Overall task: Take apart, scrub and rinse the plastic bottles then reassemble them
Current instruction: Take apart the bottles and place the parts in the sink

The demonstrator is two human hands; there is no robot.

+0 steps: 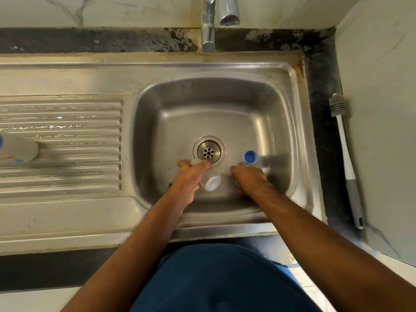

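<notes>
Down in the steel sink basin, my left hand grips a small clear plastic bottle. The bottle lies on its side with its pale round base facing me. My right hand is palm down just to the right, over the basin floor. Beyond its knuckles sits a second clear bottle with a blue cap. A small blue piece peeks out under the right hand. What its fingers hold is hidden.
The drain lies just beyond my hands, with the tap spout high above the basin. A bottle brush rests on the dark counter at the right. Another pale bottle lies on the ribbed drainboard at the far left.
</notes>
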